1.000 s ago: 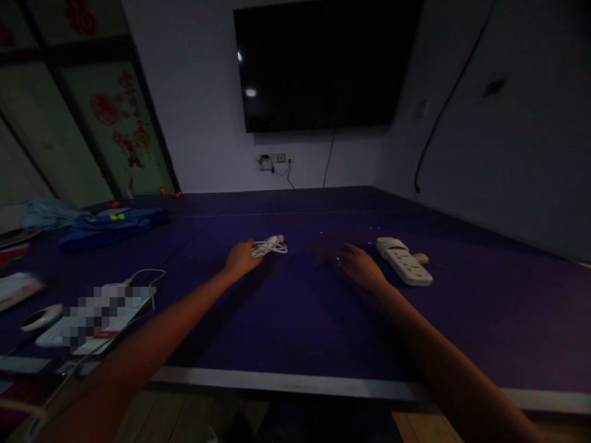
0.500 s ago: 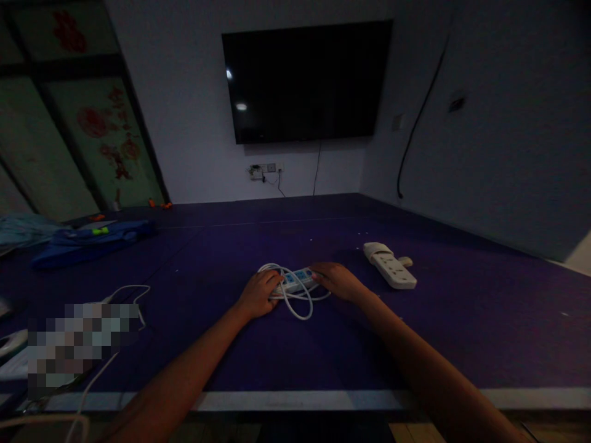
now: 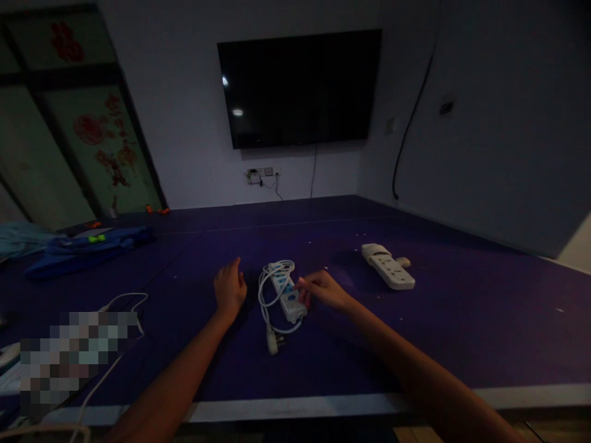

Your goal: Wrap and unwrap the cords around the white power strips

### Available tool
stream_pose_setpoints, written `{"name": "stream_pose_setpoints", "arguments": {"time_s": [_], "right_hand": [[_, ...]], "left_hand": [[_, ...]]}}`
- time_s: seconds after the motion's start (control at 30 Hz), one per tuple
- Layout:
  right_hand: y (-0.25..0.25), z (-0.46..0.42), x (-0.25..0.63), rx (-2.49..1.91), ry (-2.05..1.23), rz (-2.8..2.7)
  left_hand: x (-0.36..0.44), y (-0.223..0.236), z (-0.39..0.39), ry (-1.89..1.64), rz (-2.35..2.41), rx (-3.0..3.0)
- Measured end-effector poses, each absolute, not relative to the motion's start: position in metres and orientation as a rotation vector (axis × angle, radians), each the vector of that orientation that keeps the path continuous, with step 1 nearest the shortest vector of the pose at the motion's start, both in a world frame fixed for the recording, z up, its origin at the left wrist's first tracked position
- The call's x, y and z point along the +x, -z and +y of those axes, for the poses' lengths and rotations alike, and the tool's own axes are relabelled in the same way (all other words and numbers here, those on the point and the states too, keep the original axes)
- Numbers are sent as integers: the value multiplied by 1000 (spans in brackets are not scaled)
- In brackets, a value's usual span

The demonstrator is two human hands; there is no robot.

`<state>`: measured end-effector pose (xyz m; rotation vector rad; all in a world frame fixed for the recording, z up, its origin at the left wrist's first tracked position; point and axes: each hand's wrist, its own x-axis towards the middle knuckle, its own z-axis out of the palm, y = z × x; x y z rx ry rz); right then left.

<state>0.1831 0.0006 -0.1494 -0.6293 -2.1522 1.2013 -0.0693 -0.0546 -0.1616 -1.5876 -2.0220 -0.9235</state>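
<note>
A white power strip [image 3: 292,304] with blue socket faces lies at a slant on the purple surface in front of me. Its white cable [image 3: 262,295] is looped over the far end and along the left side. The three-pin plug [image 3: 272,340] rests at the near end. Left of the strip, apart from it, my left hand [image 3: 229,288] is raised with nothing in it, the fingers loosely bent. My right hand [image 3: 325,289] is at the strip's right edge, fingers apart; whether the fingertips touch it I cannot tell.
A second white power strip [image 3: 392,271], its cord wrapped round one end, lies to the right. Blue clothing [image 3: 92,246] is at the far left, and a thin white cable [image 3: 104,380] runs at the near left. A television [image 3: 300,89] hangs on the wall.
The power strip has turned from crosswise to pointing away from me, and its plug now shows at the near end. My left hand has let go and moved left; my right hand's grip has loosened.
</note>
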Motion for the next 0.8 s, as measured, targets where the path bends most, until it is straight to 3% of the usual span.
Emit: {"name": "stream_pose_setpoints", "arguments": {"time_s": [0.23, 0.6, 0.7, 0.8], "right_hand": [[160, 2, 182, -664, -212, -2388], [154, -23, 171, -609, -57, -2595], [151, -26, 172, -606, -87, -2601], [149, -19, 172, -767, -144, -2486]], "left_hand": [[-56, 173, -51, 1209, -1934, -1840], [-43, 174, -52, 1280, -2053, -2036], [-42, 174, -53, 1571, -2074, -2000], [-38, 170, -50, 2218, -2092, -1956]]}}
